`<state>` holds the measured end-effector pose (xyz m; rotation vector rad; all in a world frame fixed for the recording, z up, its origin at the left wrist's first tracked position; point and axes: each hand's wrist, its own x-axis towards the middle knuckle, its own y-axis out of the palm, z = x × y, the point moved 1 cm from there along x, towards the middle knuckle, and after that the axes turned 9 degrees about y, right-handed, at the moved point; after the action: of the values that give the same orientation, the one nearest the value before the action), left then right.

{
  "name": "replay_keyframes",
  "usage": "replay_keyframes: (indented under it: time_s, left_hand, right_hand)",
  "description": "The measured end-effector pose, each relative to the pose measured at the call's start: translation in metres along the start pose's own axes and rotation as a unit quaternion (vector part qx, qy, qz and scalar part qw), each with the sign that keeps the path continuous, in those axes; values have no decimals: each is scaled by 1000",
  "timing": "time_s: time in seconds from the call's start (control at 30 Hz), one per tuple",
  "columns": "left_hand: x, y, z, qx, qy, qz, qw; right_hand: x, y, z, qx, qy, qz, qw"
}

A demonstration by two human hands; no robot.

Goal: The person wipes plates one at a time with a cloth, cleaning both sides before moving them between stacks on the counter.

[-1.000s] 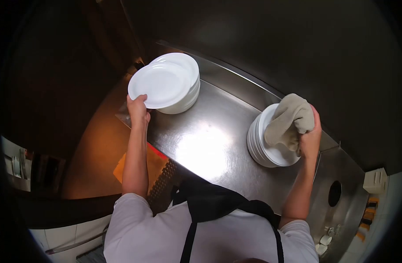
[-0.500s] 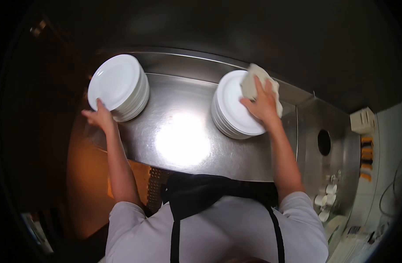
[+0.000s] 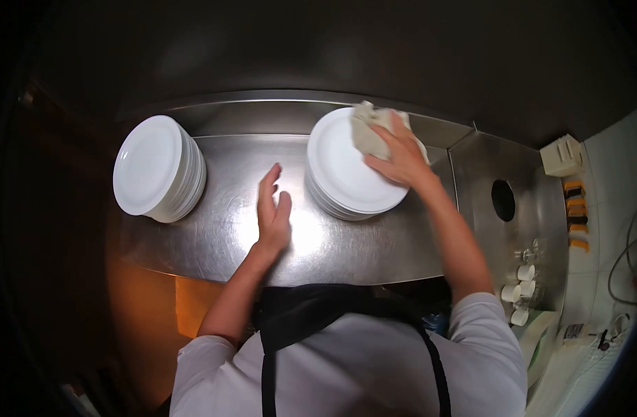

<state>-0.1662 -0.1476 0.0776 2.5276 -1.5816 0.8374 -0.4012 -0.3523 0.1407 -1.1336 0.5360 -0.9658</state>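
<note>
Stainless steel formed the long counter [image 3: 221,233] on which a tall stack of round white china plates [image 3: 343,177] was set, and everything else was placed by that stack. On its top plate, towards the far right edge, a crumpled beige cloth [image 3: 365,128] was pressed down by the right hand [image 3: 400,158]. The fingers were curled over the cloth and closed on it, and the thumb was laid out on the bare plate. The left hand [image 3: 273,208] was held just left of the stack, over the steel, open, with the fingers extended and nothing in it. Well to the left of the stack, a second stack of round white plates [image 3: 151,167] was touched by neither hand. Wiping of the top plate was judged to be under way and the plates beneath it not yet reached. Whether the second stack had been wiped could not be told.
</note>
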Motion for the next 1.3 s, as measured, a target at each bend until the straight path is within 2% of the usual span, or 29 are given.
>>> replay_keyframes:
  time_s: [0.07, 0.13, 0.2, 0.23, 0.33, 0.37, 0.43, 0.5, 0.57, 0.63, 0.73, 0.77, 0.8, 0.83, 0.9, 0.97, 1.03, 1.07, 1.1, 1.17, 1.2, 1.23, 1.27, 1.3]
  left_hand:
    - [19, 14, 1, -112, -50, -14, 992]
    - [42, 32, 4, -224, -105, -26, 969]
    - [58, 48, 13, -327, -169, -45, 929]
    - [68, 51, 27, -320, -187, -78, 926]
    - [106, 55, 16, -108, -133, 76, 982]
    - [117, 63, 11, -22, -124, 64, 990]
    - [135, 76, 0, 112, -129, 115, 979]
    - [146, 82, -1, 211, -102, 141, 962]
    - [149, 82, 8, 252, -78, 144, 954]
    - [149, 80, 2, 270, -62, 136, 951]
    - [150, 88, -13, 253, -20, 102, 962]
    - [150, 91, -21, 242, 6, 84, 967]
    - [150, 94, -27, 231, 32, 66, 970]
    - [150, 97, -28, 229, 96, 26, 968]
    - [149, 101, -38, 202, 66, 1, 977]
    - [152, 108, -63, 190, 37, -23, 981]
    - [144, 121, -68, 63, 65, -1, 996]
    - [137, 125, -69, 1, 79, 8, 997]
    - [130, 129, -70, -48, 78, 4, 996]
    - [115, 112, -71, -114, 68, -26, 991]
    - [109, 92, -70, -138, 58, -50, 988]
    - [103, 72, -68, -153, 49, -69, 985]
    - [99, 46, -66, -159, 37, -87, 983]
    - [94, 28, -64, -164, 30, -100, 981]
  right_hand:
    - [7, 29, 31, 90, -39, 9, 995]
    - [-13, 31, 67, 108, -117, 41, 986]
    - [-49, 27, 73, 136, -142, 58, 979]
    - [-71, 20, 67, 144, -142, 58, 978]
    - [-109, 9, 23, 83, -104, 46, 990]
    - [-108, 6, 7, 72, -69, -1, 995]
    - [-93, 8, -22, 52, 3, -99, 994]
    - [-72, 22, -34, 190, 89, -162, 964]
    - [-56, 34, -45, 366, 140, -194, 899]
    - [-46, 43, -48, 564, 153, -187, 790]
    - [-47, 43, -52, 667, 136, -211, 701]
    - [-48, 40, -53, 732, 129, -212, 634]
    - [-50, 36, -58, 719, 90, -223, 652]
    - [-52, 25, -55, 750, 69, -209, 623]
    - [-56, 25, -58, 815, 30, -154, 558]
    - [-63, 23, -31, 890, 14, -47, 454]
    - [-59, -5, 21, 856, -23, -49, 515]
    - [-56, -21, 49, 776, -52, -107, 619]
    - [-55, -21, 63, 736, -66, -117, 663]
    - [-68, -3, 75, 701, -82, -51, 707]
    - [-81, 6, 83, 675, -120, -30, 727]
    - [-93, 31, 86, 591, -236, -96, 765]
    - [-104, 11, 105, 505, -310, -105, 799]
    - [-111, -5, 126, 497, -342, -96, 792]
